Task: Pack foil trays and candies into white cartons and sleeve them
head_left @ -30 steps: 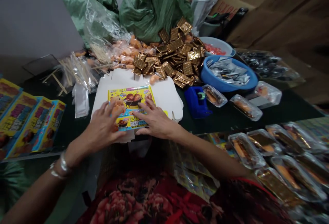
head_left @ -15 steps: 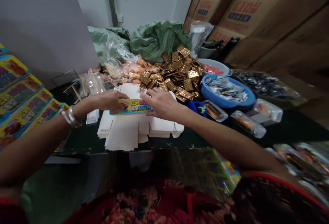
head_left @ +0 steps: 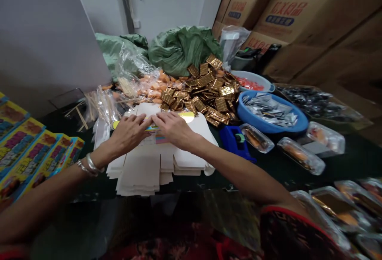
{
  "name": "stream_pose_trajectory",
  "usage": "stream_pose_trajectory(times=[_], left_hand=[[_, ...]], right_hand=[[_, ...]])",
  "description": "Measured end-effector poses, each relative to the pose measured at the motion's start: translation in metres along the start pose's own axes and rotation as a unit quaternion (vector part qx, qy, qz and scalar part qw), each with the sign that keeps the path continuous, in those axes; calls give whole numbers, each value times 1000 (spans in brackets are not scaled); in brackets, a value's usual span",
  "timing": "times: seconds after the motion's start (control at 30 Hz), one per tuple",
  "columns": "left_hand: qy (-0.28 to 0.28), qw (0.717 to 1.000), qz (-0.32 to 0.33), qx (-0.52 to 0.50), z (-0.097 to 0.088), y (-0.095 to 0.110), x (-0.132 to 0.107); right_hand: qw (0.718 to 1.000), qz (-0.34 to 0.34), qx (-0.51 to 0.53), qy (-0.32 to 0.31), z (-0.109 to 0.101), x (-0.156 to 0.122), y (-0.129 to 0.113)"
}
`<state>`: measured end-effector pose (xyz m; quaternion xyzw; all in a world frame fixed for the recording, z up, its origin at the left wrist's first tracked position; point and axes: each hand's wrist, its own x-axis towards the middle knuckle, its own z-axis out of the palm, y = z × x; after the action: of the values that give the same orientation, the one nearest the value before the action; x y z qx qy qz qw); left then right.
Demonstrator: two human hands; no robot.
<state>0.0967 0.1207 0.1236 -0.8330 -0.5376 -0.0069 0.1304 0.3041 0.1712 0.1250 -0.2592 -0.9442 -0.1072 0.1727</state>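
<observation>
crinkly gold packets (head_left: 205,83) are crowding the back of the stacked white cardboard (head_left: 140,172) — a blue tape holder (head_left: 234,143) is sitting just to its right. over the cardboard, the left hand (head_left: 130,130) and right hand (head_left: 173,128) are meeting palms-down, mostly covering a glossy printed box (head_left: 153,128) — fingers are bending close together, though whether they're gripping, i cannot tell.
</observation>
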Motion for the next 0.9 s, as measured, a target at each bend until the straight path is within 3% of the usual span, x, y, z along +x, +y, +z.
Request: stream_pose_trajectory(times=[0.1, 0.2, 0.33, 0.5, 0.57, 0.7, 0.77, 0.83, 0.9], left_hand=[[11, 994, 27, -103, -3, -17, -14], [7, 979, 65, -192, -11, -42, -44], [-18, 991, 22, -132, -25, -57, -70], [-84, 996, -30, -8, -47, -43, -52], [-114, 987, -88, -77, -56, -42, -40], [-171, 926, -181, -284, -67, -49, -28], [-173, 909, -212, -315, -68, -48, -28], [-158, 913, -244, -286, -68, -42, -31], [-135, 944, -238, -182, -70, -35, -32]], right_hand=[[998, -17, -1, -67, -10, 7, -15], [997, -9, 3, -74, -15, -1, -27], [999, 4, -4, -51, -16, -12, -36], [999, 18, -8, -38, -21, -12, -43], [998, 29, 0, -47, -23, -10, -45], [998, 42, 28, -43, -23, -6, -47], [997, 46, 37, -41, -21, -4, -46], [997, 45, 43, -41, -19, -3, -46], [997, 45, 48, -40, -18, -2, -46]])
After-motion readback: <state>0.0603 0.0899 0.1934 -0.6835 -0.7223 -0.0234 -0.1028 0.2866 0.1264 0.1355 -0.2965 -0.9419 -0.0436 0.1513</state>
